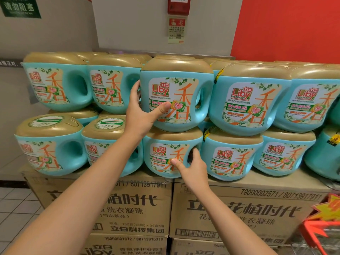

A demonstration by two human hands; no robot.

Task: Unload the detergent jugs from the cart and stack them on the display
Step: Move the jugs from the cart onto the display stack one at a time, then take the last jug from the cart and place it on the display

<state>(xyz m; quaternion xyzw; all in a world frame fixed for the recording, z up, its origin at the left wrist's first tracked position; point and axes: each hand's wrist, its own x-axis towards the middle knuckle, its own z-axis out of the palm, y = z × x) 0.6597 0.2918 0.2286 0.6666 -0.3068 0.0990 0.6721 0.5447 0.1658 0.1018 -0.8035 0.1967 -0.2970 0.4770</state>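
Turquoise detergent jugs with gold lids stand two rows high on the display of cardboard boxes (239,205). My left hand (143,111) grips the left side of the upper middle jug (182,89), thumb pressed on its front label. That jug sits on the lower middle jug (161,140) and juts forward of its neighbours. My right hand (191,166) holds the lower middle jug at its handle opening, fingers inside the hole and thumb on the label.
More jugs flank both sides, such as an upper left jug (57,80) and an upper right jug (252,100). A red cart rim (320,234) shows at the bottom right. Behind the stack are a grey wall and a red wall (287,26). Tiled floor lies at the lower left.
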